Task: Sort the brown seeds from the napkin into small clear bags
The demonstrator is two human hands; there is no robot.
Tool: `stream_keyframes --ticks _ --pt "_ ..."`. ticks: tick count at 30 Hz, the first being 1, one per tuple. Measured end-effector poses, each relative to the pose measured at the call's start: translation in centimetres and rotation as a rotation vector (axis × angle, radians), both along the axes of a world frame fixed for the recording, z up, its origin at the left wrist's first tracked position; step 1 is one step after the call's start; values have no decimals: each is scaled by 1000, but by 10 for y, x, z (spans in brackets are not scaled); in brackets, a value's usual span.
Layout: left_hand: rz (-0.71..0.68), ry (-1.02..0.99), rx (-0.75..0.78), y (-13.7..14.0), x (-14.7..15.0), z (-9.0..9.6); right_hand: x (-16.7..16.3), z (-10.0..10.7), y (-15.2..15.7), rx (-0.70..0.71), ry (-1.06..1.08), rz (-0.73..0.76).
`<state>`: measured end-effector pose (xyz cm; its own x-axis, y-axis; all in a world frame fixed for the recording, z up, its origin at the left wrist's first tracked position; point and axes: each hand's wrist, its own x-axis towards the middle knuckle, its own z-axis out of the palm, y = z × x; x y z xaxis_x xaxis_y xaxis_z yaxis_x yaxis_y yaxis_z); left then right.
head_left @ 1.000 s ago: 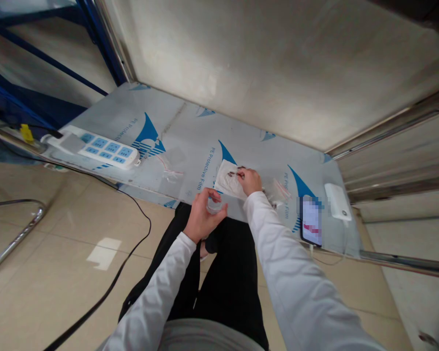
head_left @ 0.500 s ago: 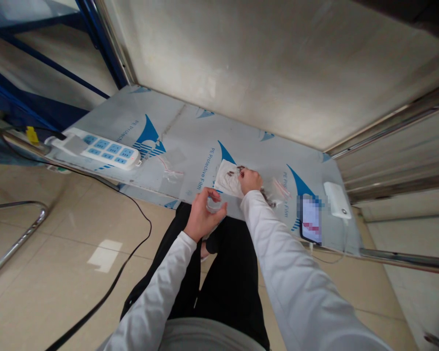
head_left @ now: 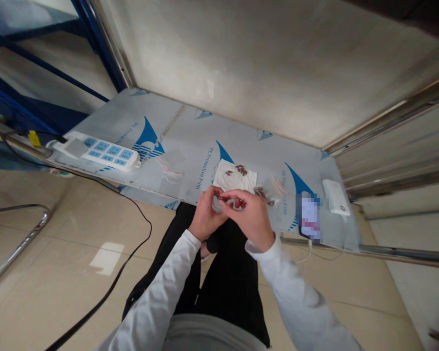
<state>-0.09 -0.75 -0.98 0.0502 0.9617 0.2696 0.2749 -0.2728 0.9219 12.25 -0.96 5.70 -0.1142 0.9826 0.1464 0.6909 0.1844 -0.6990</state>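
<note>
My left hand point(head_left: 208, 214) curls around a small clear plastic thing point(head_left: 217, 206), which looks like a bag; its outline is mostly hidden by the fingers. Against it, my right hand point(head_left: 255, 217) pinches a small dark brown piece point(head_left: 220, 197) at the fingertips, over the table's front edge. Just beyond the hands lies a white paper napkin point(head_left: 234, 181) with several small brown pieces point(head_left: 241, 169) on it. To the right of the napkin, more brown pieces point(head_left: 264, 194) lie in or by a clear plastic bag point(head_left: 278, 187).
A white power strip point(head_left: 108, 152) lies on the film-covered table point(head_left: 190, 131) at the left, near a clear zip bag point(head_left: 168, 170). On the right are a phone point(head_left: 310, 217) and a white power bank point(head_left: 335, 197) with cables. A wall panel point(head_left: 234, 63) stands behind.
My right hand has come from the brown pieces on the napkin back toward me, meeting my left hand. The napkin and its pieces are now uncovered. My left hand has stayed nearly in place.
</note>
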Motion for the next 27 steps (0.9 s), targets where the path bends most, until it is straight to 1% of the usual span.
stream_keyframes --ticks 2,4,5,7,9,12,15,20,24,27 --pt "-46 0 0 -2 4 5 -3 10 -11 -27 -161 87" --pt "-76 4 9 -3 6 10 0 14 -13 -29 -322 171" --pt "-85 7 18 -4 6 12 3 15 -12 -20 -377 211" --pt "-98 9 38 -6 6 17 10 18 -12 11 -414 267" --pt "-120 16 66 -8 4 22 18 22 -12 26 -371 306" --pt "-179 32 99 -12 1 33 29 30 -13 -15 -251 370" --pt "-233 -16 84 -16 -1 42 38 38 -13 -30 -221 385" --pt "-246 -249 -17 -17 -3 42 44 44 -11 -18 -196 378" --pt "-199 -433 -60 -20 1 44 42 41 -14 -33 -122 375" --pt "-142 -558 -73 -23 7 50 40 42 -16 12 -82 321"
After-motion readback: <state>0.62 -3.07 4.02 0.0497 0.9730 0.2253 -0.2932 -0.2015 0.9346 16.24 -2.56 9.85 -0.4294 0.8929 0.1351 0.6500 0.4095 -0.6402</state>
